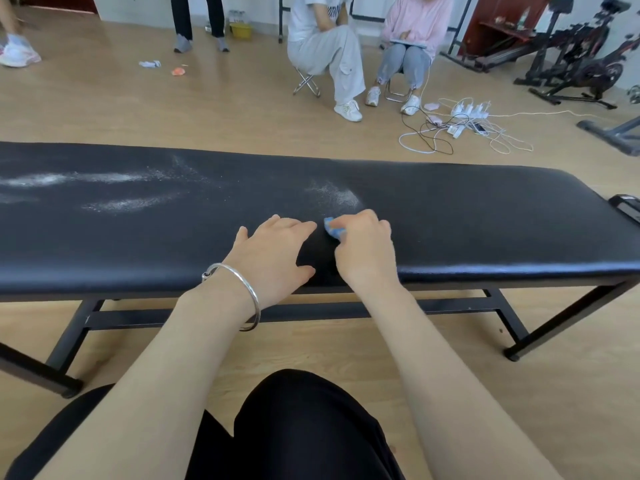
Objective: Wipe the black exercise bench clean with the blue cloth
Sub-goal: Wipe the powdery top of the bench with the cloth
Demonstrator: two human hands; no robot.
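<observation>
A long black exercise bench [450,216] spans the view. Its right half looks clean, while white powder [117,202] streaks the left half and a patch just beyond the hands, so the wiping seems roughly half done. The left hand [273,251], wearing a silver bangle [242,292], rests flat with fingers spread. The right hand [367,247] grips the bunched blue cloth [333,229], pressing it onto the bench's middle.

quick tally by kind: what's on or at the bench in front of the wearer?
Black exercise bench: 1
Blue cloth: 1
Hands: 2, left hand flat on the bench, right hand gripping the cloth
Silver bangle: 1
Total: 5
</observation>
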